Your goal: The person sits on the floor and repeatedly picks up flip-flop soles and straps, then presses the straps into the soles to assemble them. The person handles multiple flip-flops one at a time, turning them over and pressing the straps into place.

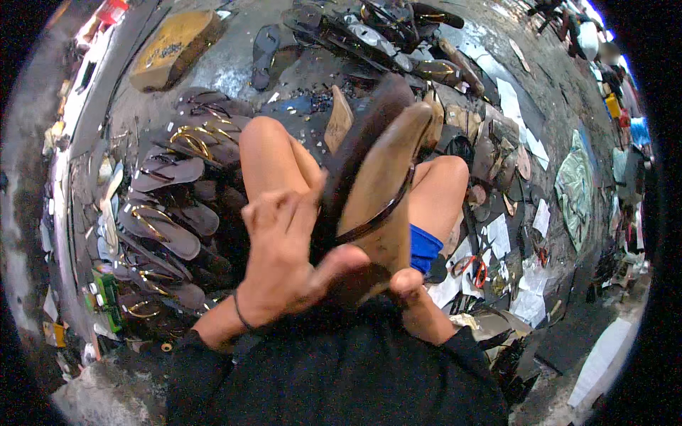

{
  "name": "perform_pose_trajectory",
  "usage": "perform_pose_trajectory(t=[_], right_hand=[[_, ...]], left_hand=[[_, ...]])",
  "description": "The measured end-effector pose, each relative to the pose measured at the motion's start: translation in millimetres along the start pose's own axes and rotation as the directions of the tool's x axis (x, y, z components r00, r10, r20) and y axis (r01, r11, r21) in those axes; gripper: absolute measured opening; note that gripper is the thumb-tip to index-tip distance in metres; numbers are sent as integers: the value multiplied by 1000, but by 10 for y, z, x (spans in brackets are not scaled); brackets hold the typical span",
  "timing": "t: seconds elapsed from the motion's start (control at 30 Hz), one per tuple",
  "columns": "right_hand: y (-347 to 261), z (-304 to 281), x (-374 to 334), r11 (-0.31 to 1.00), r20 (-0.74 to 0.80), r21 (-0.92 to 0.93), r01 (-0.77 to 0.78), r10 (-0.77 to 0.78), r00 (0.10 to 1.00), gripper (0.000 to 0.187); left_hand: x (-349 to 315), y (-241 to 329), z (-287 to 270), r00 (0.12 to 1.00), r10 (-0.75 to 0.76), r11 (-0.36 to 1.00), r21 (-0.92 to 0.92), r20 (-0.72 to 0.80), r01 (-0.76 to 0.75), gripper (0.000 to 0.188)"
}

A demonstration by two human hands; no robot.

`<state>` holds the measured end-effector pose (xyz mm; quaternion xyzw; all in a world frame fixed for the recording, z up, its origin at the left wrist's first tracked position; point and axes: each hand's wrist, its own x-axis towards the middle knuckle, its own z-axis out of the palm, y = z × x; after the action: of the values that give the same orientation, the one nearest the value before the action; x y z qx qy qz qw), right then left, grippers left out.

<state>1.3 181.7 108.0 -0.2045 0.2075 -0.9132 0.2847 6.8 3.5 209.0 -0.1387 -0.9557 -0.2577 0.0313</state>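
Note:
Two brown sandals are pressed together upright above my bare knees. My left hand (280,248) grips the darker sandal (359,145) along its left edge, thumb lying across the heel end. The lighter tan sandal sole (383,192) faces me, a thin dark strap curving across it. My right hand (412,291) holds this pair from below at the heel; only a thumb and part of the wrist show. A thin dark band circles my left wrist.
A pile of finished brown sandals with gold straps (170,206) lies on the floor to my left. More sandals (383,35) sit ahead, beside a wooden block (174,46). Orange-handled scissors (472,270), paper scraps and loose sole pieces (497,142) lie on my right.

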Motion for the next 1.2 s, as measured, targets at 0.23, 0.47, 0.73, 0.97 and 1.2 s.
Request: perform_pose_trajectory(t=[0.23, 0.47, 0.73, 0.97, 1.2], right_hand=[[-35, 541, -546, 908, -660, 292, 300, -36, 750, 110], [-74, 598, -813, 812, -585, 471, 345, -6, 811, 113], [61, 467, -528, 895, -405, 256, 366, -244, 881, 116], [-242, -192, -711, 931, -575, -363, -50, -182, 797, 113], [456, -395, -205, 787, -760, -239, -568, 212, 614, 110]], left_hand=[[-182, -190, 353, 911, -12, 738, -611, 413, 286, 33], [-656, -37, 519, 840, 9, 305, -801, 543, 515, 32], [-734, -283, 878, 814, 109, 132, -820, 570, 557, 38], [-302, -390, 487, 838, 90, -24, -840, 537, 541, 76], [-612, -801, 1042, 857, -168, 363, -778, 487, 513, 70]])
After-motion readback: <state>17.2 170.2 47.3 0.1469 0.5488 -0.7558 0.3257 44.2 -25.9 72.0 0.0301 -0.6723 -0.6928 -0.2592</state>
